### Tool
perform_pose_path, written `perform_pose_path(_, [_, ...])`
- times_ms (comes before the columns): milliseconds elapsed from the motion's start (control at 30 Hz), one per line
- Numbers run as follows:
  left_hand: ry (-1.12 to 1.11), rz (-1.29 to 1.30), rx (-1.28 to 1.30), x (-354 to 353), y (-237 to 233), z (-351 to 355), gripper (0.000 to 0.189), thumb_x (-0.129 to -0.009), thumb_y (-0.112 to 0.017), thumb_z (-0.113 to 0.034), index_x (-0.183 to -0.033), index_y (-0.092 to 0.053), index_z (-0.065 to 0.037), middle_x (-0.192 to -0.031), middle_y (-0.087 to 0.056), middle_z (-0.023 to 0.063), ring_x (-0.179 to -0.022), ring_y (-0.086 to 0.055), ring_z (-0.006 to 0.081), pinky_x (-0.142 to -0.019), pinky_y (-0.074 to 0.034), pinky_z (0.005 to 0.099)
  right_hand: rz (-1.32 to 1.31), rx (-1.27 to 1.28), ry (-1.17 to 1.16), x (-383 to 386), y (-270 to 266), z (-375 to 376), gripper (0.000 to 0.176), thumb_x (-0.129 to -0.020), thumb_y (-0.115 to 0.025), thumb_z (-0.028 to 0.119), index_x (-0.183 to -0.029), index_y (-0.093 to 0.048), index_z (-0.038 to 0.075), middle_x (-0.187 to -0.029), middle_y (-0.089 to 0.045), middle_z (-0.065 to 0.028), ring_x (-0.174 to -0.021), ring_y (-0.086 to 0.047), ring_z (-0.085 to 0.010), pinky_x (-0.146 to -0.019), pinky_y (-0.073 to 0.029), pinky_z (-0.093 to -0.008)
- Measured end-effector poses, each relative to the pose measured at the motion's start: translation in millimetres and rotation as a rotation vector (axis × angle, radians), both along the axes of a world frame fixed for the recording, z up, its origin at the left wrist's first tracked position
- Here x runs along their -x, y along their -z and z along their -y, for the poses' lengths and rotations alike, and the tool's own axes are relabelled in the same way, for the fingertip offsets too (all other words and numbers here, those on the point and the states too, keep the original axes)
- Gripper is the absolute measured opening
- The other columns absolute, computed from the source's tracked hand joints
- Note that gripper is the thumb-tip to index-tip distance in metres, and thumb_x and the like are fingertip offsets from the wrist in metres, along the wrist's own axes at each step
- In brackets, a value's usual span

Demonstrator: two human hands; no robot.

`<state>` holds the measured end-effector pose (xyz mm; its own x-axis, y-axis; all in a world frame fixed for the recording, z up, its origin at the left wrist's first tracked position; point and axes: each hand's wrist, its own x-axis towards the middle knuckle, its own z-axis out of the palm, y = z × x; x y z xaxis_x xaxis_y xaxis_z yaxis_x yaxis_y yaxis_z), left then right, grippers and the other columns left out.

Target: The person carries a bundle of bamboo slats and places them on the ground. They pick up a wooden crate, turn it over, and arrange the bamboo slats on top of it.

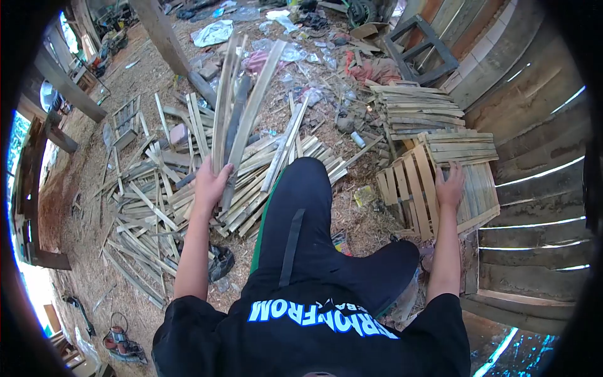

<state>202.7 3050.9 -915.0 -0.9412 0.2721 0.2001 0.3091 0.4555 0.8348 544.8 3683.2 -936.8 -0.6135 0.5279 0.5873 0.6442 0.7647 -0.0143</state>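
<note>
Several long wooden slats stand nearly upright in my left hand, whose fingers are wrapped round their lower ends. Below and around them, a loose pile of slats lies on the ground. On the right, my right hand rests with its fingers spread on the top of a slatted wooden crate. Short slats lie stacked at the crate's far edge, just beyond my fingertips.
Another slat stack sits behind the crate. A dark wooden frame leans by the plank wall. Wooden posts stand at the left. Plastic litter covers the far ground, and a tool lies at lower left.
</note>
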Motion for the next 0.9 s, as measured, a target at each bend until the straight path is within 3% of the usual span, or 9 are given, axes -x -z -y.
perform_pose_path(167, [0.235, 0.069, -0.189, 11.0, -36.1, -67.6, 0.052, -0.098, -0.081, -0.020, -0.139, -0.060, 0.005, -0.126, -0.075, 0.0161, -0.114, -0.071, 0.0227, -0.102, -0.053, 0.0376, -0.010, -0.055, -0.028, -0.6, 4.1, -1.3, 0.051, -0.099, -0.071, 0.033, -0.141, -0.064, 0.006, -0.150, -0.057, -0.0220, -0.142, -0.052, -0.0429, -0.125, -0.033, -0.0607])
perform_pose_path(300, [0.415, 0.269, -0.437, -4.3, -56.3, -154.3, 0.050, -0.099, -0.080, -0.018, -0.139, -0.060, 0.003, -0.118, -0.075, 0.0128, -0.106, -0.071, 0.0188, -0.096, -0.056, 0.0359, -0.172, -0.027, -0.156, 11.9, -13.7, 31.4, 0.045, -0.095, -0.073, 0.023, -0.136, -0.065, 0.006, -0.143, -0.062, -0.0197, -0.139, -0.054, -0.0423, -0.123, -0.034, -0.0611])
perform_pose_path(400, [0.488, 0.473, -0.467, -44.9, -84.7, -222.6, 0.036, -0.102, -0.076, -0.016, -0.130, -0.063, 0.003, -0.113, -0.076, 0.0112, -0.098, -0.073, 0.0167, -0.087, -0.059, 0.0334, -0.354, 0.192, -0.259, 33.4, -29.0, 85.1, 0.041, -0.097, -0.072, 0.021, -0.134, -0.067, 0.004, -0.137, -0.066, -0.0181, -0.136, -0.057, -0.0406, -0.120, -0.040, -0.0540])
perform_pose_path(467, [0.503, 0.458, -0.545, -66.7, -58.1, -275.0, 0.032, -0.105, -0.074, -0.016, -0.128, -0.061, 0.002, -0.112, -0.074, 0.0081, -0.096, -0.071, 0.0139, -0.084, -0.059, 0.0314, -0.452, 0.382, -0.321, 44.7, -33.6, 115.7, 0.037, -0.101, -0.070, 0.022, -0.133, -0.068, 0.003, -0.132, -0.070, -0.0175, -0.130, -0.062, -0.0387, -0.116, -0.045, -0.0472])
perform_pose_path(600, [0.599, 0.433, -0.678, -116.7, -50.7, -344.7, 0.032, -0.105, -0.073, -0.013, -0.128, -0.059, 0.004, -0.116, -0.076, 0.0130, -0.105, -0.072, 0.0166, -0.093, -0.057, 0.0329, -0.537, 0.709, -0.381, 55.6, -53.6, 146.5, 0.033, -0.108, -0.064, 0.023, -0.132, -0.069, 0.001, -0.125, -0.074, -0.0157, -0.120, -0.069, -0.0294, -0.109, -0.050, -0.0390])
perform_pose_path(667, [0.658, 0.372, -0.727, -134.2, -51.0, -375.5, 0.031, -0.105, -0.073, -0.013, -0.128, -0.059, 0.004, -0.119, -0.075, 0.0133, -0.107, -0.072, 0.0169, -0.095, -0.056, 0.0327, -0.804, 1.059, -0.435, 54.3, -57.9, 152.3, 0.032, -0.111, -0.061, 0.024, -0.130, -0.071, 0.000, -0.125, -0.074, -0.0131, -0.117, -0.069, -0.0196, -0.105, -0.052, -0.0341])
perform_pose_path(800, [0.802, 0.328, -0.734, -171.6, -60.2, -426.0, 0.030, -0.105, -0.073, -0.012, -0.126, -0.059, 0.004, -0.115, -0.075, 0.0135, -0.105, -0.071, 0.0169, -0.092, -0.057, 0.0334, -0.860, 1.101, -0.347, 31.6, -66.8, 139.3, 0.032, -0.112, -0.061, 0.026, -0.123, -0.072, -0.002, -0.116, -0.074, -0.0088, -0.105, -0.070, -0.0136, -0.095, -0.054, -0.0312])
perform_pose_path(867, [0.837, 0.333, -0.661, -189.2, -55.5, -443.7, 0.028, -0.105, -0.071, -0.011, -0.125, -0.060, 0.004, -0.112, -0.075, 0.0135, -0.103, -0.071, 0.0166, -0.091, -0.057, 0.0338, -0.753, 1.122, -0.207, 12.6, -54.1, 124.0, 0.029, -0.110, -0.065, 0.025, -0.117, -0.072, -0.002, -0.105, -0.073, -0.0047, -0.095, -0.069, -0.0128, -0.085, -0.055, -0.0313])
perform_pose_path(900, [0.877, 0.349, -0.688, -199.0, -52.8, -449.4, 0.027, -0.106, -0.070, -0.011, -0.125, -0.060, 0.004, -0.112, -0.075, 0.0135, -0.102, -0.071, 0.0165, -0.090, -0.057, 0.0338, -0.811, 1.004, -0.242, 8.4, -61.9, 130.7, 0.027, -0.106, -0.069, 0.025, -0.112, -0.070, -0.002, -0.098, -0.072, -0.0051, -0.086, -0.067, -0.0137, -0.077, -0.054, -0.0315])
